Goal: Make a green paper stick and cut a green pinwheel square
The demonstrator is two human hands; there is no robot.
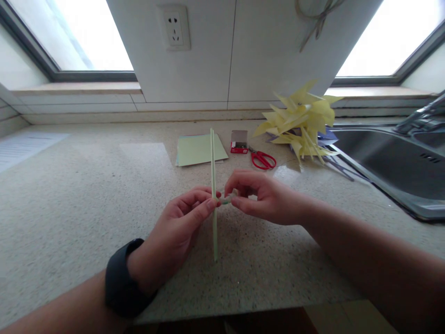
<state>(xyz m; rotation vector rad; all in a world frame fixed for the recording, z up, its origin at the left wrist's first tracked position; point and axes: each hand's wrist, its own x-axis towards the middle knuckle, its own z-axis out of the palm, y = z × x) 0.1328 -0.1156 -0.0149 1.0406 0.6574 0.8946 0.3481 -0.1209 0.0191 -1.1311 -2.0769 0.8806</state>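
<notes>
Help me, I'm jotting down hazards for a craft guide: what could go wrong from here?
The thin green strip, pinched in the left hand, might crease if squeezed hard. The open red box is right beside the red scissors, so grabbing those could tip it. The yellow paper pinwheels are piled next to the sink and might get knocked in.

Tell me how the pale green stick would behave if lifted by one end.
The pale green stick would probably stay fairly stiff, since it runs straight beyond the left hand pinching it. Its slimness suggests it is light, perhaps easily bent.
</notes>
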